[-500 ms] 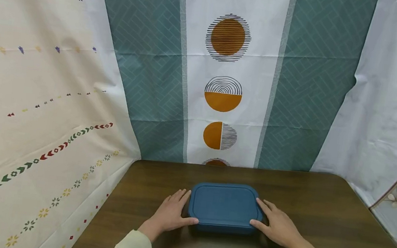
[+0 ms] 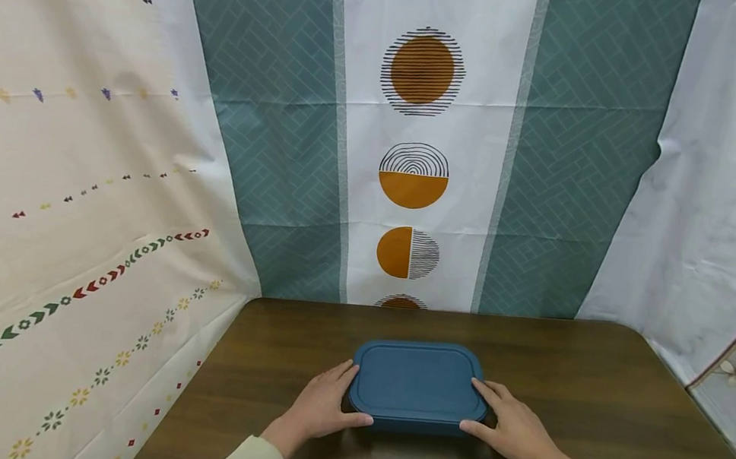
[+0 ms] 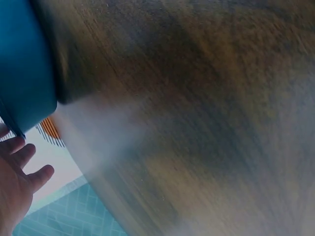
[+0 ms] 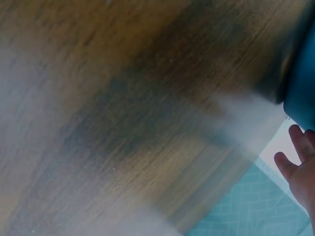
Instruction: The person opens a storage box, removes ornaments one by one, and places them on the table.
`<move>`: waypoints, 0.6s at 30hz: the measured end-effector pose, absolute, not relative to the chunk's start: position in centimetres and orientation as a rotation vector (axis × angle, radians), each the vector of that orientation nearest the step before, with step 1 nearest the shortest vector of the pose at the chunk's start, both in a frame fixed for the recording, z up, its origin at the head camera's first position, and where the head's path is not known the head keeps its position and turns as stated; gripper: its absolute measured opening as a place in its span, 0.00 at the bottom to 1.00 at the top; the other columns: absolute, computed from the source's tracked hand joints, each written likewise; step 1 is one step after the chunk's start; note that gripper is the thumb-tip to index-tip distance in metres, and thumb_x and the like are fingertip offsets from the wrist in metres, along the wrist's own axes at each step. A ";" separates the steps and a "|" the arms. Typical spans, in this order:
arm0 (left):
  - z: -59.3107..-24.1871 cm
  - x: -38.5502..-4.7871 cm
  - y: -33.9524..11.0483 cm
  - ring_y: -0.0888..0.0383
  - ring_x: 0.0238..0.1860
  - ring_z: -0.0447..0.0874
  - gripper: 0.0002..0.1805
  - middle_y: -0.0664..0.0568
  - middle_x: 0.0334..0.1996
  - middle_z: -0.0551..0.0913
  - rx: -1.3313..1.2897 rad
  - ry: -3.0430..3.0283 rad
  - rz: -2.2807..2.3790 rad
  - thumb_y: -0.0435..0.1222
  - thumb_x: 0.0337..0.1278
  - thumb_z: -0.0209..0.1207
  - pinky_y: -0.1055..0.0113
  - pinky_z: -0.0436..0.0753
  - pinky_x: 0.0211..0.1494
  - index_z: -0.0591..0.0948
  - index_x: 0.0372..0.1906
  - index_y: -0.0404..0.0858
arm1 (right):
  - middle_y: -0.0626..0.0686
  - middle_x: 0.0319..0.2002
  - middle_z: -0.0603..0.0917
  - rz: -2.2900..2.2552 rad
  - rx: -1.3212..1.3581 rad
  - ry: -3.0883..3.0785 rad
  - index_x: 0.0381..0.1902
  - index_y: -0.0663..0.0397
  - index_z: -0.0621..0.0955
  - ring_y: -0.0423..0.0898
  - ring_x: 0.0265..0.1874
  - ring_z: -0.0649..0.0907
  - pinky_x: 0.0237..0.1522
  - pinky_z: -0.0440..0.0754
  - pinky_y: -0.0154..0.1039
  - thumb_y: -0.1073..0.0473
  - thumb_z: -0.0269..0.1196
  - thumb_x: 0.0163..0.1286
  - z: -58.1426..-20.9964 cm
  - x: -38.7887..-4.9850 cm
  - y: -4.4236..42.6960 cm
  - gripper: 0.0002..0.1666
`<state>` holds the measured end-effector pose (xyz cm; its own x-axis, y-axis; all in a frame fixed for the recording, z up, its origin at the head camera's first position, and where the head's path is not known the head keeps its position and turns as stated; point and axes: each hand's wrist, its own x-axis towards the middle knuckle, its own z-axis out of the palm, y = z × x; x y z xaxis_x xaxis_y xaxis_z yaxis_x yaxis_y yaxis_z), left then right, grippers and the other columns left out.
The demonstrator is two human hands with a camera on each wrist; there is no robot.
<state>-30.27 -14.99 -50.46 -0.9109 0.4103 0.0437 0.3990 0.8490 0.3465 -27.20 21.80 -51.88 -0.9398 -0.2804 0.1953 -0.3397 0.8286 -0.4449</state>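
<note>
A blue rectangular box (image 2: 419, 383) with a rounded lid lies flat on the brown table. At its left side is my left hand (image 2: 321, 407), fingertips touching the lid's edge and thumb along the front left corner. My right hand (image 2: 517, 434) mirrors this on the right, its fingers on the side edge and its thumb at the front right corner. In the left wrist view the left hand (image 3: 15, 184) has spread, fairly straight fingers beside the box (image 3: 24, 73). The right wrist view shows similarly extended fingers on the right hand (image 4: 304, 174), below the box (image 4: 301, 96).
The dark wooden table (image 2: 570, 377) extends on both sides of the box. Behind it hangs a green and white cloth (image 2: 278, 172) with orange circles. A cream patterned cloth (image 2: 67, 208) lies to the left, and a white marbled cloth (image 2: 724, 189) to the right.
My left hand has moved slightly right and nearer, its fingers now against the lid's edge. My right hand has shifted a little nearer along the box's side. The box has hardly moved.
</note>
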 end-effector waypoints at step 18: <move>-50.8 -30.1 -15.2 0.46 0.70 0.66 0.59 0.45 0.74 0.64 0.701 3.050 0.488 0.74 0.46 0.58 0.42 0.66 0.68 0.64 0.75 0.38 | 0.63 0.65 0.73 0.667 0.452 -2.835 0.71 0.55 0.70 0.65 0.52 0.80 0.47 0.78 0.64 0.24 0.61 0.59 -52.1 -26.3 21.7 0.54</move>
<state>-30.10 -15.16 -50.84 -0.9018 0.4221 0.0926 0.4299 0.8547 0.2910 -26.34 21.70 -52.07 -0.9345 -0.2489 0.2543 -0.3362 0.8519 -0.4015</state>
